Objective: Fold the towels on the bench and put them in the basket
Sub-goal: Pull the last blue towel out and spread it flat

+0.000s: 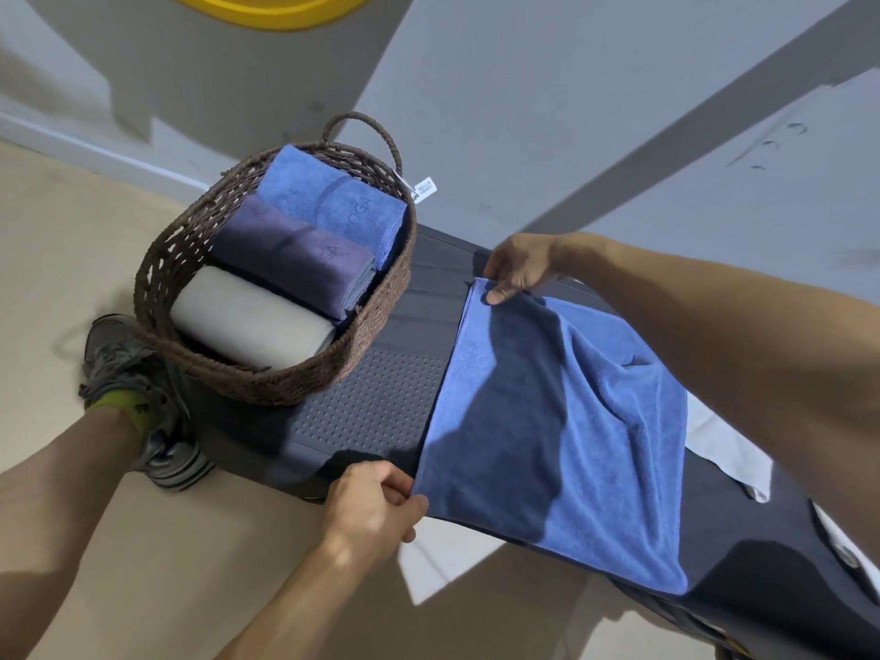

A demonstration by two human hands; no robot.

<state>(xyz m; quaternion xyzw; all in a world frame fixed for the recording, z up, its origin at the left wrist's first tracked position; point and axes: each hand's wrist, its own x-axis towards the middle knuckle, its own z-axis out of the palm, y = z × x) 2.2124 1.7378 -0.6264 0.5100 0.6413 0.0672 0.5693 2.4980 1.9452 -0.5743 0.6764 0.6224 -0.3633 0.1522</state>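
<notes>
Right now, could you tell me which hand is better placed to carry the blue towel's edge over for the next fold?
Probably the right hand: it pinches the far corner of the blue towel and could draw it toward the left hand at the near corner.

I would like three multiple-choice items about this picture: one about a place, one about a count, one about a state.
1. Where is the basket?
A. on the bench
B. on the floor
C. on a shelf

2. How many folded towels are in it?
A. one
B. three
C. five

3. How is the blue towel on the bench?
A. rolled up
B. spread out, held at two corners
C. hanging on a hook

Answers: 1 A, it stands on the bench's end. 2 B, blue, purple, white. 3 B, left hand and right hand each pinch a corner.
</notes>
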